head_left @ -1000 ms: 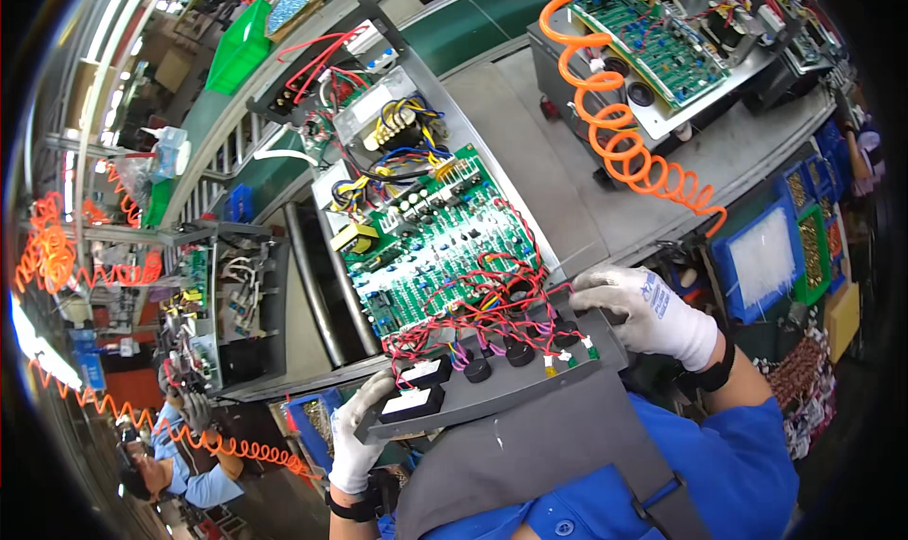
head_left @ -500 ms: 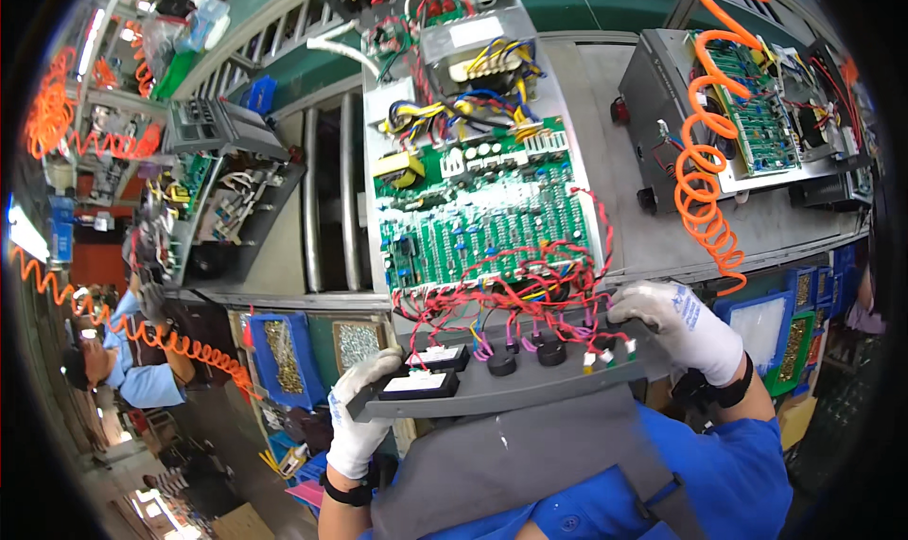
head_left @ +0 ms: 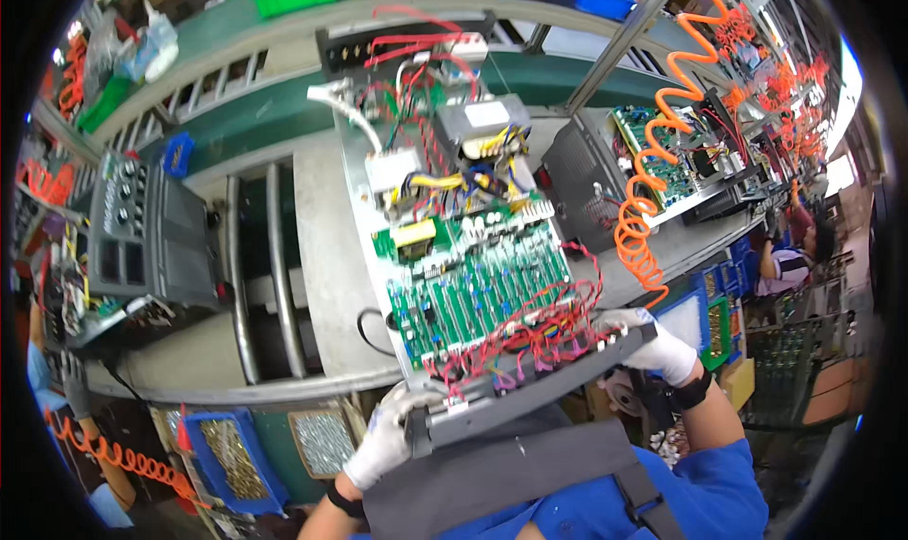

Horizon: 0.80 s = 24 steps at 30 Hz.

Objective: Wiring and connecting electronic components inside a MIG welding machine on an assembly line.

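A long dark grey front panel [head_left: 544, 395] is held at both ends in front of my body. At its left end, my left hand [head_left: 386, 438] in a white glove is closed around the edge. My right hand [head_left: 659, 347], also gloved, grips the other end, its fingers partly hidden behind the panel. The panel slants up to the right. Bundled red wires [head_left: 539, 327] run from its inner side to a green circuit board [head_left: 478, 294] on an open metal chassis. Beyond that board are a grey metal-cased block [head_left: 482, 119] and yellow, blue and black wires.
Grey housings stand on the left [head_left: 161, 237] and right [head_left: 582, 176] of the bench. Metal rollers [head_left: 284, 275] lie left of the chassis. An orange coiled hose [head_left: 643, 228] hangs at right. Blue screw bin [head_left: 232, 464] sits below the bench edge; a co-worker's gloved hand [head_left: 74, 384] is far left.
The panel has turned, so its inner side with the black parts is mostly hidden and its right end sits higher. Both hands keep hold of it. The view has swung toward the right.
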Available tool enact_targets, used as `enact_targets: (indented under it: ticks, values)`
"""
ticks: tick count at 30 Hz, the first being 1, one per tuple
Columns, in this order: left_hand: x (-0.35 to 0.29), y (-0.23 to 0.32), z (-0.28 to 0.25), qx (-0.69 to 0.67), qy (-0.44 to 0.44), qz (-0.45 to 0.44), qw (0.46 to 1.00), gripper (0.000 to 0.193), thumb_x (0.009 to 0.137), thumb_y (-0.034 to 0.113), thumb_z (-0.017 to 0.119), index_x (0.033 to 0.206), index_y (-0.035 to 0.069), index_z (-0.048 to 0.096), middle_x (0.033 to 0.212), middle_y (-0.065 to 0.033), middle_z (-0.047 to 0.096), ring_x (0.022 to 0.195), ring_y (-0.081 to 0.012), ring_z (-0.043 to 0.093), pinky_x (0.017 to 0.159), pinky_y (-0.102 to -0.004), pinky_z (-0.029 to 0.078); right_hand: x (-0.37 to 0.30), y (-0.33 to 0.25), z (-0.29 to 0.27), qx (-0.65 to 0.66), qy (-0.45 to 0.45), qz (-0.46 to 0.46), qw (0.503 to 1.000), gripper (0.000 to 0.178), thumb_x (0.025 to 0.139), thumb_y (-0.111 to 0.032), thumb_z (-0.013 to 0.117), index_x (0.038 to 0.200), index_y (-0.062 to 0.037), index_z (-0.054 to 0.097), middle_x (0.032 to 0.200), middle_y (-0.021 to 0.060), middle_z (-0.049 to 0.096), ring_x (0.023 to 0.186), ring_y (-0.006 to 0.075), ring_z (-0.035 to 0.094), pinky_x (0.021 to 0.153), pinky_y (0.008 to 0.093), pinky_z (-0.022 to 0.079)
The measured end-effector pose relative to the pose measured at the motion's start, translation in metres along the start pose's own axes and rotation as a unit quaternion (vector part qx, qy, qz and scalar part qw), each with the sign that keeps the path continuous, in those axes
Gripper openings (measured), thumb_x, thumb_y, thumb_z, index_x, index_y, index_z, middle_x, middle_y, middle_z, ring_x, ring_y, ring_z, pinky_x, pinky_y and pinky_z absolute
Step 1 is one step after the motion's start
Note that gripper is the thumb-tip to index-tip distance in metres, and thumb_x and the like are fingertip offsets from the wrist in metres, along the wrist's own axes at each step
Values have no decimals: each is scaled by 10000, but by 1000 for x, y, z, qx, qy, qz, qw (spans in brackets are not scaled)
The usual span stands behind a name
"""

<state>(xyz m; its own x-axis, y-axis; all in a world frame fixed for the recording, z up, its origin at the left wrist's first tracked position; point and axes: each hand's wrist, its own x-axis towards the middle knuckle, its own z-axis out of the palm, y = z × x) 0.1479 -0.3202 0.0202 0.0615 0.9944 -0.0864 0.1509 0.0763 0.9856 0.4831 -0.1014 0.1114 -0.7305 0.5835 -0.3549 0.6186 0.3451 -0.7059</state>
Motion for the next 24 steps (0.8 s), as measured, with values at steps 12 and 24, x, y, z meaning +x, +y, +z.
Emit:
enact_targets:
  ticks: [12,24]
  values:
    - [-30,-71,73,6,178,87,980,447,687,335,761,1048,110,622,1085,-53,608,1210,-370,409,1040,-468,311,125,-156,-60,-275,-64,-70,957,325,801,-112,619,1097,22,635,1018,146,670,974,276,633,858,383,483]
    - [-15,-50,61,-34,190,22,981,431,650,319,804,950,48,655,983,-158,635,1005,-358,546,862,-454,423,216,-193,158,-447,-476,-324,685,587,948,-481,382,707,-44,691,669,161,662,660,376,651,598,449,516]
